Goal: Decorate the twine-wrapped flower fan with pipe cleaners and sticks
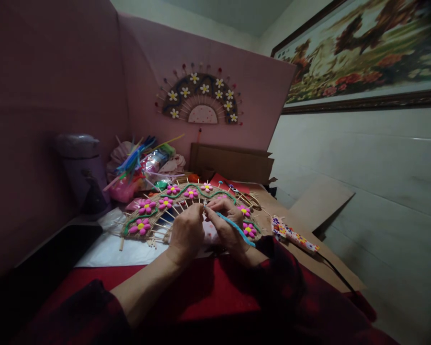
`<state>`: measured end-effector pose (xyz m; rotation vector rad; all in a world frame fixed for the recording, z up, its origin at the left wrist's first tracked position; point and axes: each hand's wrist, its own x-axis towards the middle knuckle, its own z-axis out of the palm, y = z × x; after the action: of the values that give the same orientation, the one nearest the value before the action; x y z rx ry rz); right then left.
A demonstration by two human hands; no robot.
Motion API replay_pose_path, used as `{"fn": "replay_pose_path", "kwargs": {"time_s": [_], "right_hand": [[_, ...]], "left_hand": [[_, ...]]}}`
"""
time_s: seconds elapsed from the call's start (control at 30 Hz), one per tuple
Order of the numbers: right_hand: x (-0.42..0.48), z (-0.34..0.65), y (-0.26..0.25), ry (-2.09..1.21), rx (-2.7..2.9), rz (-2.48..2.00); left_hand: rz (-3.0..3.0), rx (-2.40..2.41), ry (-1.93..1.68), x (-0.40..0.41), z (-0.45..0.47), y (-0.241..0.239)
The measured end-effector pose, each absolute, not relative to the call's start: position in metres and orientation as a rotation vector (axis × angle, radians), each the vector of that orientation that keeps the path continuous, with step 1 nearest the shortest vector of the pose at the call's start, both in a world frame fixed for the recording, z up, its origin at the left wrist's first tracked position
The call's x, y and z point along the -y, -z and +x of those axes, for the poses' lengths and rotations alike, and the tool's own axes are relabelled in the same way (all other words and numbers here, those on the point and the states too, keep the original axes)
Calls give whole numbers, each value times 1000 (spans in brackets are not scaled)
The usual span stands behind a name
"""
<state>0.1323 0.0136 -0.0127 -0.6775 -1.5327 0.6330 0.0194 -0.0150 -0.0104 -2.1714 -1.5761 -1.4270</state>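
A blue pipe cleaner runs along my right hand, which is closed on it, its tail hanging past the wrist side. At the other end my left hand is closed in a pinch, its fingertips meeting those of the right. Behind and beneath both hands lies a fan-shaped craft piece of thin wooden sticks wrapped in brown twine. Pink flowers with yellow centres and wavy green lines decorate its band. My hands cover part of its lower middle.
A flower-patterned glue gun with a black cord rests on cardboard at right, near gold-handled scissors. Bagged craft supplies and a purple bottle stand back left. A finished-looking fan hangs on the pink board. A dark flat object lies left.
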Motion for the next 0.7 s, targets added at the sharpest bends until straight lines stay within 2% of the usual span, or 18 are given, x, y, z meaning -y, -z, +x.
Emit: {"fn": "replay_pose_path", "kwargs": {"time_s": [0.1, 0.23, 0.37, 0.57, 0.7], "right_hand": [[-15, 132, 10, -754, 1461, -607], [-14, 134, 1, -987, 1391, -519], [-13, 135, -4, -1050, 1413, -493], [-14, 135, 0, -1042, 1425, -490], [-13, 137, 0, -1040, 1457, -501]], "left_hand": [[-2277, 1509, 1657, 15, 18, 7], [-2394, 1584, 2162, 13, 17, 1], [-2397, 1603, 2569, 11, 16, -4], [-2295, 1751, 2686, 11, 17, -6], [-2320, 1837, 2518, 11, 17, -4]]}}
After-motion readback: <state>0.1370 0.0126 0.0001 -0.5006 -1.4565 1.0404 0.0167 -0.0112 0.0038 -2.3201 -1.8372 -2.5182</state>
